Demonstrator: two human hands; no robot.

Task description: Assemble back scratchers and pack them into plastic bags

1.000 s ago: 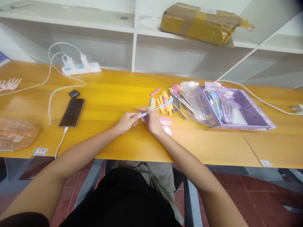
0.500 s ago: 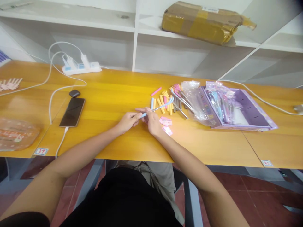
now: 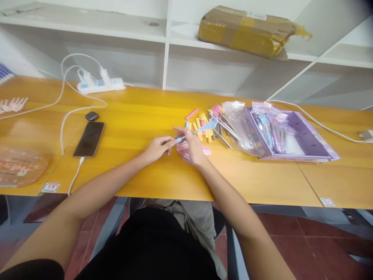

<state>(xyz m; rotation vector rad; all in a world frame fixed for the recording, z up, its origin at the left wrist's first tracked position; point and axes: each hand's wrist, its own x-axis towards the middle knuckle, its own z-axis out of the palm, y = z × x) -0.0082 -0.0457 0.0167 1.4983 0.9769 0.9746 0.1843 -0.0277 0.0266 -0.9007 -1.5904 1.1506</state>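
Observation:
Both of my hands are on a light blue back scratcher (image 3: pixel 210 124) with a hand-shaped head and a thin metal rod. My left hand (image 3: pixel 159 149) pinches its short blue handle (image 3: pixel 178 140). My right hand (image 3: pixel 194 146) grips the rod between the fingers, with one finger stretched out to the left. Pink printed cards (image 3: pixel 206 151) lie under and beside the right hand. Just beyond are yellow tube-shaped handles (image 3: pixel 199 131), a pink handle (image 3: pixel 191 113), a yellow hand-shaped head (image 3: pixel 203 116), pink hand-shaped heads (image 3: pixel 216 109) and several metal rods (image 3: pixel 228 129).
A purple box (image 3: pixel 309 132) holding bagged items stands right, beside clear plastic bags (image 3: pixel 243 128). On the left lie a phone (image 3: pixel 89 139) on a cable, a black case (image 3: pixel 92 116) and a power strip (image 3: pixel 101 85). A taped carton (image 3: pixel 246 31) sits on the shelf.
The back scratcher has turned about its length, so its head now shows its broad side. My right hand has shifted slightly right along the rod, away from the blue handle.

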